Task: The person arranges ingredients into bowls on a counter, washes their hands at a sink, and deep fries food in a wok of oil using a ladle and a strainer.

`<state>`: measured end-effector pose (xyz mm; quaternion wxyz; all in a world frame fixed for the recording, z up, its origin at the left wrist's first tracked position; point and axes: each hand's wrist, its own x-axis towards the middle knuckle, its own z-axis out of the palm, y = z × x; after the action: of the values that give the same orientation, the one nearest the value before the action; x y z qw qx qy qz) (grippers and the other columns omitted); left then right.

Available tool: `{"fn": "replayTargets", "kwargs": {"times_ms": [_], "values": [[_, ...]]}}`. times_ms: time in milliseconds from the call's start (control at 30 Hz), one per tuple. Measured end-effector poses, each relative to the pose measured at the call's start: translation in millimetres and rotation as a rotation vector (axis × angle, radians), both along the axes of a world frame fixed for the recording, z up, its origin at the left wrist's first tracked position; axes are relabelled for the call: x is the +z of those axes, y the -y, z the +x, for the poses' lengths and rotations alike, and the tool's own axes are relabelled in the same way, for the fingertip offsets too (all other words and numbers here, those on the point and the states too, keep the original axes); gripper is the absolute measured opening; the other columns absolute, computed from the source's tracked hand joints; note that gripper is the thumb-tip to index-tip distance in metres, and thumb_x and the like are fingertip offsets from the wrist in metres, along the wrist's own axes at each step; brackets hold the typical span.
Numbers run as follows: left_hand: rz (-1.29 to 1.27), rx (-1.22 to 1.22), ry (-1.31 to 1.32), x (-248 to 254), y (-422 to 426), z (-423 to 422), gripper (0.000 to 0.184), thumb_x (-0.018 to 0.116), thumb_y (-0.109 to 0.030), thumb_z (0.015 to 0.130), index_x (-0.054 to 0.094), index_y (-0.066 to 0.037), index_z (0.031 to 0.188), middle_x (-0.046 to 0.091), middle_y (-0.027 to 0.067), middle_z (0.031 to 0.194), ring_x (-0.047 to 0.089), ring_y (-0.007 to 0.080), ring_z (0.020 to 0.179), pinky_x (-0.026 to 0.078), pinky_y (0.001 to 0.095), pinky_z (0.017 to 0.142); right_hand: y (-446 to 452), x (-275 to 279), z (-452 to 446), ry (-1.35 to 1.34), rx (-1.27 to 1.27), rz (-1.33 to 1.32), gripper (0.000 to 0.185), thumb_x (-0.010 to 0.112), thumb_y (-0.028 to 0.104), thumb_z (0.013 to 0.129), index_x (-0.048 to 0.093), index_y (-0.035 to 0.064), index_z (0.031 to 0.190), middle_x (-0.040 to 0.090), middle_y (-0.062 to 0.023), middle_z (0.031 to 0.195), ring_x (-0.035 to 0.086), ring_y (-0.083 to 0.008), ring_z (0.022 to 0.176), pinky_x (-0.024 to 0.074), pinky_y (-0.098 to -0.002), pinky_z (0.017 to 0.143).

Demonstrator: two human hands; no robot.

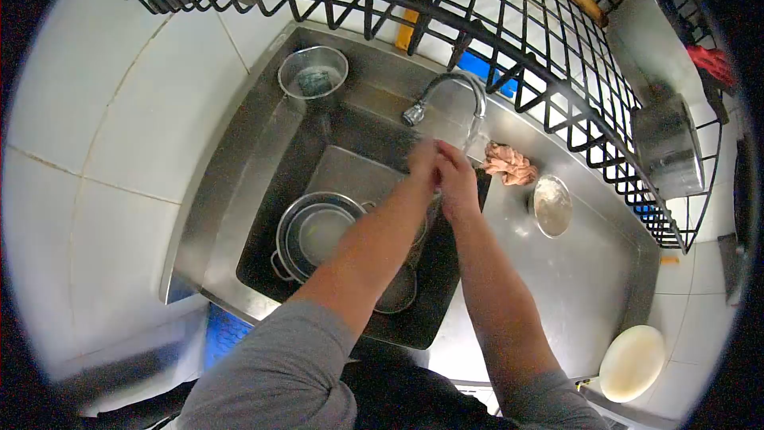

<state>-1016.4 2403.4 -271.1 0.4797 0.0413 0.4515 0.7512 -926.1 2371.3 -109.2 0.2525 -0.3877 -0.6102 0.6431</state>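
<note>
My left hand (424, 162) and my right hand (457, 178) meet over the sink (350, 166), just below the spout of the faucet (480, 99). Motion blurs the left hand, and its fingers are hard to make out. Bent fingers of the right hand press round the left one. Whether anything small lies between them is hidden. Below my left forearm, a two-handled metal pot (284, 231) sits in the basin with a round vessel inside it. Part of another pan (400, 293) shows between my arms.
A crumpled pinkish-brown cloth (509, 164) and a metal bowl (552, 207) lie right of the faucet. A metal container (313, 72) stands at the back left corner. The black wire rack (477, 28) hangs low overhead. A pale round object (633, 364) is at the lower right.
</note>
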Motion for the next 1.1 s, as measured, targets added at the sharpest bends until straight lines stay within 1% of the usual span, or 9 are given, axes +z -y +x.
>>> {"fn": "replayTargets", "kwargs": {"times_ms": [333,400,500,533,633,800,867,1000,1100], "values": [[-0.038,0.172,0.319,74,16,-76,0.036,0.049,-0.036,0.094,0.054,0.000,0.101,0.059,0.0177,0.075,0.063,0.0315,0.072,0.054,0.0480,0.067,-55,10,-10,-0.318,-0.065,-0.598,0.013,0.052,0.015,0.089,0.047,0.0095,0.079,0.040,-0.0019,0.062,0.039,-0.0145,0.048,0.0279,-0.0286,0.038],[-0.637,0.016,-0.985,83,29,-69,0.034,0.054,-0.029,0.091,0.050,0.001,0.107,0.060,0.0229,0.082,0.063,0.0388,0.087,0.052,0.0476,0.078,-59,18,3,-0.404,0.058,-0.687,0.017,0.048,0.022,0.092,0.047,0.0101,0.080,0.041,-0.0031,0.062,0.041,-0.0169,0.049,0.0304,-0.0310,0.038],[-0.643,0.043,-1.304,99,51,-61,0.039,0.057,-0.026,0.089,0.048,0.002,0.114,0.059,0.0262,0.096,0.059,0.0426,0.099,0.049,0.0461,0.085,-52,26,22,-0.271,0.300,-0.544,0.021,0.051,0.027,0.093,0.055,0.0071,0.098,0.058,-0.0091,0.082,0.057,-0.0239,0.072,0.0482,-0.0365,0.065],[-0.713,-0.112,-1.183,115,54,-62,0.050,0.060,-0.025,0.086,0.043,0.002,0.125,0.053,0.0259,0.113,0.057,0.0407,0.105,0.048,0.0472,0.088,-44,22,28,-0.265,0.329,-0.549,0.021,0.051,0.027,0.093,0.055,0.0071,0.098,0.058,-0.0091,0.082,0.057,-0.0239,0.072,0.0482,-0.0365,0.065],[-0.798,-0.132,-1.261,127,71,-58,0.060,0.062,-0.027,0.085,0.038,0.000,0.133,0.045,0.0255,0.125,0.056,0.0405,0.108,0.048,0.0474,0.090,-15,-6,59,-0.050,0.861,0.945,0.018,0.050,0.020,0.093,0.063,0.0109,0.102,0.065,-0.0128,0.083,0.063,-0.0266,0.085,0.0487,-0.0335,0.081],[-0.772,-0.126,-1.183,104,176,-5,0.064,0.064,-0.031,0.083,0.039,-0.005,0.135,0.047,0.0234,0.125,0.055,0.0406,0.111,0.047,0.0467,0.092,12,-53,117,0.579,0.605,-0.014,0.042,0.064,0.029,0.086,0.059,0.0024,0.118,0.064,-0.0140,0.113,0.061,-0.0276,0.104,0.0453,-0.0359,0.095],[-0.816,-0.092,-1.106,115,254,29,0.055,0.063,-0.030,0.082,0.047,-0.003,0.127,0.055,0.0220,0.117,0.056,0.0389,0.109,0.048,0.0453,0.091,41,-10,127,0.865,0.937,0.624,0.043,0.066,0.027,0.085,0.058,0.0017,0.120,0.064,-0.0165,0.113,0.059,-0.0269,0.109,0.0475,-0.0369,0.092],[-0.810,0.123,-0.993,133,411,123,0.042,0.061,-0.031,0.083,0.057,-0.003,0.113,0.062,0.0203,0.106,0.059,0.0362,0.103,0.048,0.0439,0.089,35,13,145,0.286,0.769,-0.227,0.036,0.065,0.023,0.086,0.059,0.0027,0.115,0.064,-0.0141,0.105,0.062,-0.0232,0.092,0.0495,-0.0365,0.083],[-1.020,0.350,-0.943,146,523,213,0.037,0.060,-0.030,0.084,0.061,-0.009,0.114,0.061,0.0196,0.111,0.058,0.0370,0.104,0.047,0.0441,0.090,13,-20,137,0.306,0.782,0.289,0.029,0.063,0.022,0.087,0.058,0.0009,0.106,0.063,-0.0155,0.091,0.061,-0.0263,0.084,0.0479,-0.0385,0.078]]}}
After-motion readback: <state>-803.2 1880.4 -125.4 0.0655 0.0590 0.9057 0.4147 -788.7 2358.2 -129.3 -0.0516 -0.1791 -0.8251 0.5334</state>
